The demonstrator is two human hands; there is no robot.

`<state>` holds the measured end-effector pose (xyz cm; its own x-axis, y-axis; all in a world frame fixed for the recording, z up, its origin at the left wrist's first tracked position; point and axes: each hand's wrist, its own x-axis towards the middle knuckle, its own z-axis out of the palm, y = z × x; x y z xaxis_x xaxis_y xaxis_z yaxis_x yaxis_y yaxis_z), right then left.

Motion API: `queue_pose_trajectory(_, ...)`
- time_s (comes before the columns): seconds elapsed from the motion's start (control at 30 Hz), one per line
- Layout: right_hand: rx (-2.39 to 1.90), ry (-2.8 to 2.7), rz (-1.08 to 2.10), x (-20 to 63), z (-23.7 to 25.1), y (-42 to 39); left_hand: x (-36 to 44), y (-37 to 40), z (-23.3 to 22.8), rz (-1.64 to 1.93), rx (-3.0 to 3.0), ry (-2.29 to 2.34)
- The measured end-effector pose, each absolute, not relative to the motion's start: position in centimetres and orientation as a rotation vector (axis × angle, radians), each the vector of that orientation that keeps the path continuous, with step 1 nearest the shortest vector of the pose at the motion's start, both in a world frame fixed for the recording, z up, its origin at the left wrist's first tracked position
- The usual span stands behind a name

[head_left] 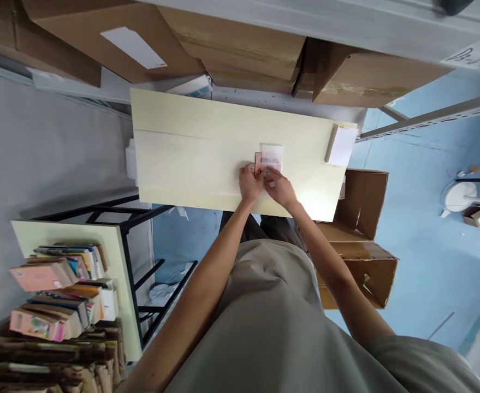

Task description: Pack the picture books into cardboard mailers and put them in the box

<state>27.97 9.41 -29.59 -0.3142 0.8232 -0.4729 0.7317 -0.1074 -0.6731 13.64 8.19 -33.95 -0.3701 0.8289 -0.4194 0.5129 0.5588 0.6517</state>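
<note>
A small flat item with an orange-pink edge strip (258,159) and a white, faintly printed sheet (272,154) lies on the pale yellow tabletop (231,112). It looks like a thin book partly covered by paper, though the print is too blurred to read. My left hand (250,183) has its fingers curled on the near end of the pink part. Beside it, my right hand (279,188) pinches the near edge of the white sheet. The two hands almost touch, and their fingers hide the item's near end.
A white pad or stack (341,145) sits at the table's right end. Cardboard boxes (243,49) line the shelf behind. Open cartons (365,204) stand to the lower right. Rows of books (63,267) fill a side table at left, its black frame (127,273) near my left arm.
</note>
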Motion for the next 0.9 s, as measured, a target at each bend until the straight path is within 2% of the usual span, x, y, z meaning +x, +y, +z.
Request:
queue_pose_trajectory(0.07, -1.776, -1.978, 1.396, 29.9, -29.2, 10.7, 13.9, 8.2, -34.1, 0.551, 1.061, 2.078)
queue_pose_trajectory(0.23, -2.094, -1.779, 1.247, 33.0, -29.1, 14.8, 13.9, 8.1, -34.1, 0.609, 1.066, 2.056)
queue_pose_trajectory(0.4, -2.284, -1.672, 1.325, 30.3, -30.2, 17.0, 13.7, 8.0, -34.2, 0.674, 1.039, 2.022)
queue_pose_trajectory(0.63, -2.345, -1.681, 1.225, 27.6, -30.4, 17.0, 14.2, 7.0, -32.9, 0.772, 1.186, 2.032)
queue_pose_trajectory(0.77, -2.356, -1.713, 1.251, 27.8, -30.0, 17.3, 16.3, 4.6, -30.9, 0.577, 1.487, 1.977)
queue_pose_trajectory(0.9, -2.326, -1.875, 1.357, 29.2, -28.6, 18.4, 17.0, 3.0, -30.1, 0.472, 1.521, 1.888)
